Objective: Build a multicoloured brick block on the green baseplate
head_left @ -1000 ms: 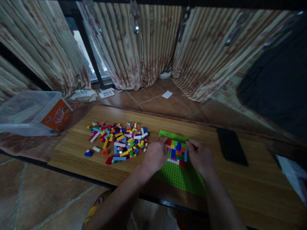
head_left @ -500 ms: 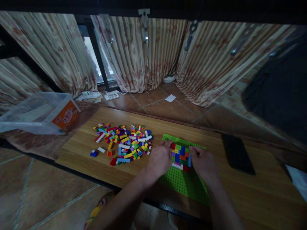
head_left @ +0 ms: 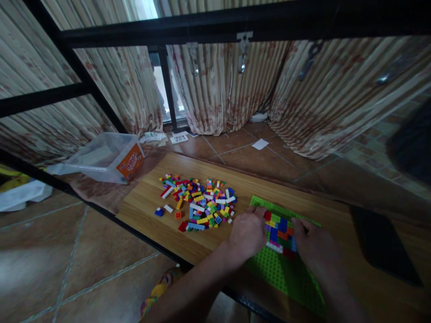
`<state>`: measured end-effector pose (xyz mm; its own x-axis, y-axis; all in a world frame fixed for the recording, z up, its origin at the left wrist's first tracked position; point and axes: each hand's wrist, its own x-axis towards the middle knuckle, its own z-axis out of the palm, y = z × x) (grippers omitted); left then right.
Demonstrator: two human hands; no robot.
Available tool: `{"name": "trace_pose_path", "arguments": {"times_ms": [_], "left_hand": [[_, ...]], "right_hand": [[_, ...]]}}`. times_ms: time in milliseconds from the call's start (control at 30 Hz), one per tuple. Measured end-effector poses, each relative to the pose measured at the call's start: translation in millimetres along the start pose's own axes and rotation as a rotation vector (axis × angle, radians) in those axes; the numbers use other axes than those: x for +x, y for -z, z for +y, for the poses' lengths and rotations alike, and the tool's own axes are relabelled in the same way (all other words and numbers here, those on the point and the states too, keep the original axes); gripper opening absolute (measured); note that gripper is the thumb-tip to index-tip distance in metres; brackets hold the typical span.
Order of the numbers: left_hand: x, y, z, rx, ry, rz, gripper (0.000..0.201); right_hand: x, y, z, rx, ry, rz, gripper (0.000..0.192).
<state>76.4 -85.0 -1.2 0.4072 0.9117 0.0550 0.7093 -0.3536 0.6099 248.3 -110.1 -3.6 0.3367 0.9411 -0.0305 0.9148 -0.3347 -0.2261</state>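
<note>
The upper half of the frame is filled by striped curtains (head_left: 215, 89) with reddish patterning, crossed by a dark bar (head_left: 202, 31). At upper left of centre, a narrow strip of window (head_left: 160, 85) is left uncovered, and pale light is admitted. Brown floor tiles (head_left: 40, 255), divided by pale joints, are seen at lower left, where a soft sheen is reflected. A wood-topped table (head_left: 144, 220), edged in black, is placed from centre to lower right, its right end dimly lit.

Dim daylight enters through the window (head_left: 160, 85).
</note>
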Motion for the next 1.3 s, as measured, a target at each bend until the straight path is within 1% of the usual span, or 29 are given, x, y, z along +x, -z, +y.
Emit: {"name": "trace_pose_path", "arguments": {"times_ms": [100, 267, 600, 733, 867, 1100, 1300], "left_hand": [[-0.6, -0.9, 0.0, 0.001, -0.001, 0.01, 0.039], [-1.1, -0.9, 0.2, -0.008, -0.005, 0.007, 0.04], [-1.3, 1.5, 2.2, 0.018, 0.005, 0.001, 0.037], [-1.6, 1.7, 2.6, 0.023, 0.018, -0.001, 0.037], [-1.7, 2.0, 3.3, 0.037, 0.021, -0.005, 0.039], [-2.0, 2.2, 3.3, 0.05, 0.002, -0.014, 0.041], [-1.1, 0.3, 2.2, 0.041, -0.001, -0.004, 0.041]], "right_hand": [[-0.5, -1.1, -0.6, 0.001, -0.01, 0.01, 0.047], [1.0, -5.5, -1.0, 0.002, 0.06, 0.011, 0.048], [2.5, -10.6, -5.2, -0.092, 0.111, 0.01, 0.049], [1.7, -11.1, -4.8, -0.099, 0.099, 0.006, 0.049], [1.4, -12.0, -5.0, -0.107, 0.103, 0.029, 0.049], [2.6, -11.6, -7.4, -0.1, 0.091, 0.031, 0.052], [1.3, -12.3, -6.1, -0.113, 0.124, 0.054, 0.052]]}}
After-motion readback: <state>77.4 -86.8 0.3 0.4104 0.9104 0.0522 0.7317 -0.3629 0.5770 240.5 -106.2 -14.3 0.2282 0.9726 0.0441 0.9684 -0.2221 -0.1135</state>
